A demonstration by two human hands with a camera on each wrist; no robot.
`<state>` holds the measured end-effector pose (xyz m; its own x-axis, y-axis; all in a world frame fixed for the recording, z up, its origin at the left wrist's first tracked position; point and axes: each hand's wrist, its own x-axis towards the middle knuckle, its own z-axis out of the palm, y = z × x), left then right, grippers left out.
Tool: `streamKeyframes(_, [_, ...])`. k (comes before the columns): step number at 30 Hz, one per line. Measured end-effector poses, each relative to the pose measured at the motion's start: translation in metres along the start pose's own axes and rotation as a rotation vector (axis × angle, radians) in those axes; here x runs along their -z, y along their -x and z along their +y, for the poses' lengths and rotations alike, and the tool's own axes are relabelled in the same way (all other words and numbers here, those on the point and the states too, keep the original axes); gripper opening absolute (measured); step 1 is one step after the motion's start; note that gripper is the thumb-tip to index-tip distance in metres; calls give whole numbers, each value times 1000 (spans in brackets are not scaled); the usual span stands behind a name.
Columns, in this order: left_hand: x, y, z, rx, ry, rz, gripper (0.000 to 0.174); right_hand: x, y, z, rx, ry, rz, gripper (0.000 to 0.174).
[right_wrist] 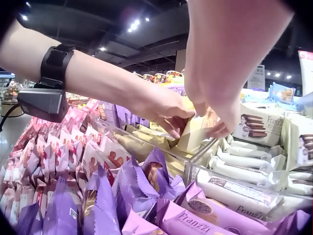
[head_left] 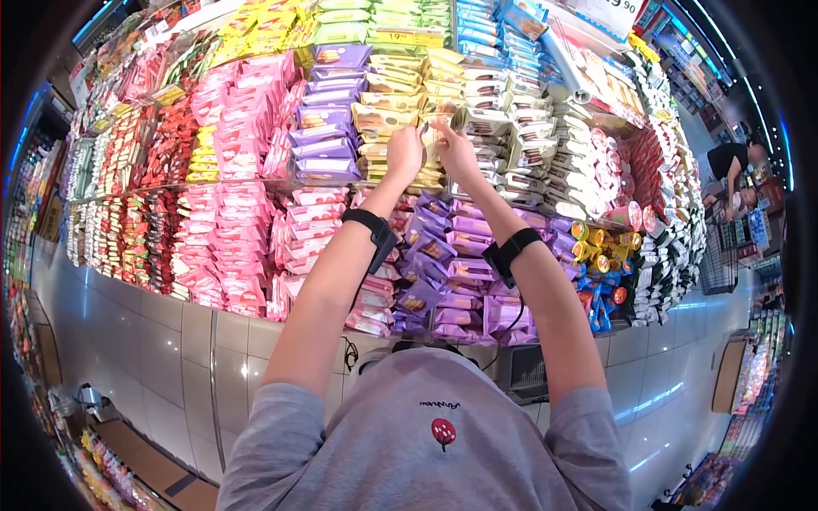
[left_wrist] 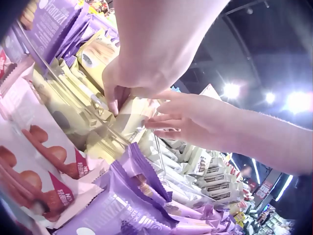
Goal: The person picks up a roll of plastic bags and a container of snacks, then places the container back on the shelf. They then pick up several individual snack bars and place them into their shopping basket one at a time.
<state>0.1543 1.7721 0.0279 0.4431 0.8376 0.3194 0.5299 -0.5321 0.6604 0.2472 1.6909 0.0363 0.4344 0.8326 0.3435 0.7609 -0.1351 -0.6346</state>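
Both hands are on one pale yellow biscuit packet (right_wrist: pixel 192 136) in the compartment of yellow packets (head_left: pixel 385 117). My left hand (head_left: pixel 405 155) pinches one side, its thumb and fingers curled over the edge in the left wrist view. At the other side my right hand (head_left: pixel 457 155) grips the packet between thumb and fingers, close to the left hand. Tilted among its neighbours, the packet (left_wrist: pixel 134 116) is partly covered by the fingers. Other yellow packets (left_wrist: pixel 66 95) lie just beside the left hand.
Clear dividers (right_wrist: pixel 203 152) separate the compartments. Purple packets (head_left: pixel 326 128) stand to the left, white packets (head_left: pixel 487 119) to the right. Purple and pink packets (head_left: pixel 460 247) fill the lower front row, under the forearms. A person with a shopping cart (head_left: pixel 720 255) is at the far right.
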Motion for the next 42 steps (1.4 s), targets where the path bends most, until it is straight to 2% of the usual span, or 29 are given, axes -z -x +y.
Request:
streamKeyframes(4, [2,7,5,18,39,104,28,5,4,-8,19,5,-19,38])
streamKeyframes(9, [9,15,4,-13,90,116,27,6,9,-4,-83,-90,-37,35])
streamKeyframes(20, [8,21,0,-6,239,98,26,19,6,-21,-50,-33,310,28])
streamKeyframes(25, [18,28,10,16,270,128,19,28,11,-33,-104,-85,267,20])
streamKeyframes(28, [34,44,19,-39,251,210,17,31,21,-48,23,-203,273,17])
streamKeyframes(31, [62,65,37,32,429,79,17,40,36,-73,14,-436,140,13])
streamKeyframes(32, [61,70,33,-29,422,75,12,43,41,-78,-45,-570,76,13])
streamKeyframes(34, [80,83,47,6,522,64,11,51,49,-94,-164,-838,-85,14])
streamKeyframes(35, [93,88,54,18,566,52,8,62,54,-107,-151,-844,-116,14])
streamKeyframes(37, [126,101,69,10,574,9,13,85,62,-131,-137,-820,-157,16])
streamKeyframes(38, [132,108,67,-50,671,5,14,94,67,-139,-133,-814,-180,16])
streamKeyframes(40, [163,126,75,-28,734,-43,15,114,83,-155,-88,-736,-204,14])
streamKeyframes(42, [198,149,78,153,755,-182,15,132,105,-169,-163,-756,-263,15])
